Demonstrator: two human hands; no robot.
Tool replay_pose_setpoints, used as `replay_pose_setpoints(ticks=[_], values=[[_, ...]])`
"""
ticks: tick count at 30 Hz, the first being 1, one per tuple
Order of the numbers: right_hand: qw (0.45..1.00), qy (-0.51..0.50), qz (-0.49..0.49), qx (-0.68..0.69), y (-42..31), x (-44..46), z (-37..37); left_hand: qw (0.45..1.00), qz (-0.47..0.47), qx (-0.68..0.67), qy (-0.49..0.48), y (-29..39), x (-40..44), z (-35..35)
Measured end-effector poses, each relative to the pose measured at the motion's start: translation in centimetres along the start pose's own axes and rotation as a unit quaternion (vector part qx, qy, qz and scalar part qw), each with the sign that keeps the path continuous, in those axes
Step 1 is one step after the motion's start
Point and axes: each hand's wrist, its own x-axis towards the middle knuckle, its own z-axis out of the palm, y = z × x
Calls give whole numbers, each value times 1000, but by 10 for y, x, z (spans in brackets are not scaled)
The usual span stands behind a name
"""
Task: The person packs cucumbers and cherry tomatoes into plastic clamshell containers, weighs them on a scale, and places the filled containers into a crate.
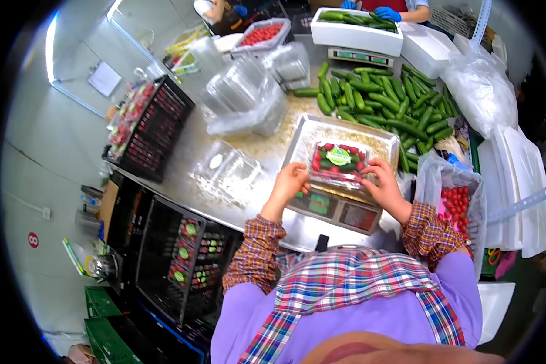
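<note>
A clear plastic box (340, 172) of small red tomatoes and small green cucumbers, with a green and white label on its lid, sits on the metal tray (298, 141) of a weighing scale (340, 210). My left hand (291, 182) is at the box's left side, its fingers curled together; whether they hold anything is hidden. At the right edge of the box is my right hand (383, 185), thumb and fingers apart and apparently touching it.
Cucumbers (385, 100) are heaped behind the scale. Stacked clear boxes (239, 91) and loose lids (224, 170) lie leftward. A black crate (148, 130) stands at the left edge, a lined tomato crate (423, 176) at right. Across the table, blue-gloved hands (387, 13) touch a white foam box (357, 41).
</note>
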Motion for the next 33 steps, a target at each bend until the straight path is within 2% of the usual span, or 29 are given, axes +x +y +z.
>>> replay_pose_setpoints(ticks=[1,2,3,5,8,12,20,26,29,30,31,33], values=[[996,12,83,42,-5,-1,1,999,-16,-45,-12,1,0,0],[996,13,89,15,8,-5,5,998,-29,-59,-15,1,0,-2],[974,-11,205,98,8,-3,8,996,-43,-74,-19,3,-1,-2],[913,-56,346,206,5,-3,1,996,-47,-75,-20,1,2,-2],[852,-92,389,339,15,-3,-1,997,-40,-62,-32,-3,5,-2],[821,-74,380,419,19,-5,-2,997,-33,-59,-26,0,2,1],[750,-57,470,462,22,-2,2,997,-28,-70,-7,4,-2,5],[748,-29,485,453,28,-1,15,998,-19,-59,-16,-4,3,6],[766,-49,441,464,36,-3,15,997,-20,-76,-5,-1,-1,9],[772,-24,433,465,24,1,12,997,-14,-76,-8,0,-6,11],[764,-79,421,482,21,5,5,997,-7,-79,0,4,-12,11],[740,-87,388,542,2,10,-1,980,30,-188,64,9,-31,12]])
